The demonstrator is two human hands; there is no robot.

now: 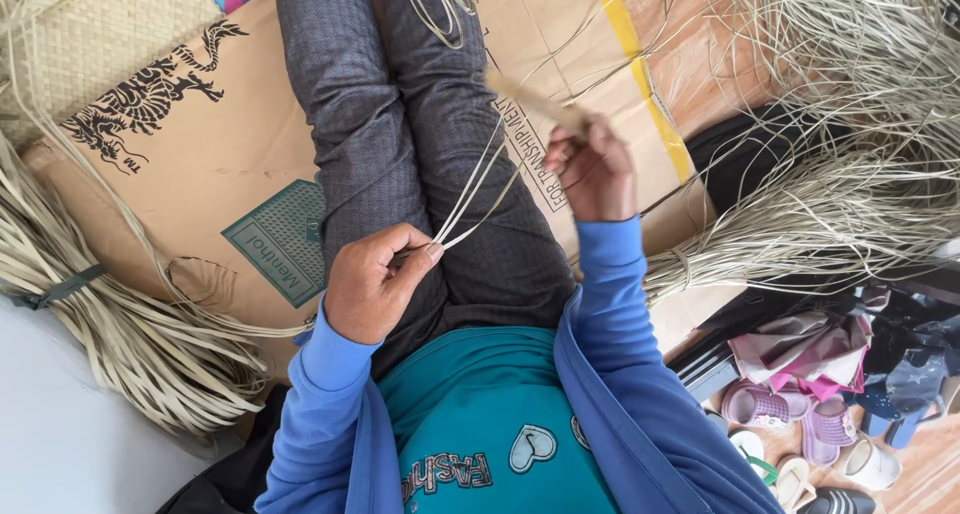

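Left hand (372, 286) pinches the near ends of thin pale reed strips (478, 186) over the lap; right hand (592, 169) grips a flat tool (535, 99) farther out — even tension keeps splits straight.

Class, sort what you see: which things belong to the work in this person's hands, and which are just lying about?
In the work:
left hand pinching the thin pale strips
right hand gripping the strips' other end
bundle of flat strips
loose heap of fine strips

Lying about:
flattened cardboard underneath
woven mat
sandals
folded cloths
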